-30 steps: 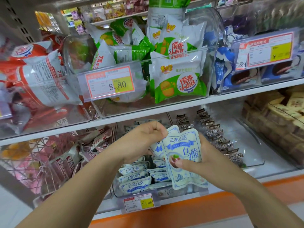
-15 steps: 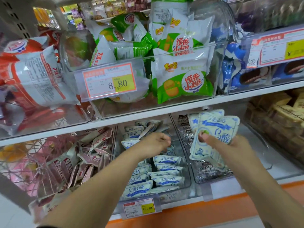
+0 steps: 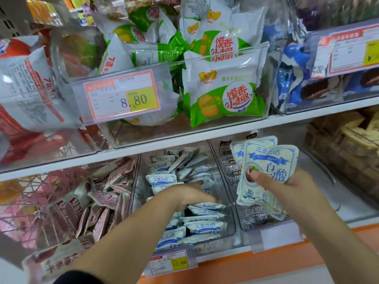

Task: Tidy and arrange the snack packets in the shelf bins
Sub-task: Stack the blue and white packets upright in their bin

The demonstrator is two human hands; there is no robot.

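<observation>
Small blue-and-white snack packets (image 3: 205, 224) lie in rows in a clear bin (image 3: 224, 181) at the middle of the lower shelf. My left hand (image 3: 190, 194) reaches into that bin, its fingers stretched flat over the packets and touching them, nothing gripped. Up and to the right of the bin, my right hand (image 3: 291, 189) holds a fanned stack of the same blue-and-white packets (image 3: 268, 160), thumb pressed on the front one. The stack hangs in front of the neighbouring bin of dark packets (image 3: 254, 212).
A bin of pink-red packets (image 3: 106, 193) stands left of the middle bin. Brown cakes (image 3: 348, 144) fill the bin at far right. The upper shelf (image 3: 205, 134) overhangs closely, carrying green-and-white bags (image 3: 223, 93) and an 8.80 price tag (image 3: 123, 97). A 17.80 tag (image 3: 174, 263) hangs below.
My right hand carried the packet stack up and to the right, away from the middle bin. My left hand let go of the stack and dropped into the bin, fingers flat on the packets.
</observation>
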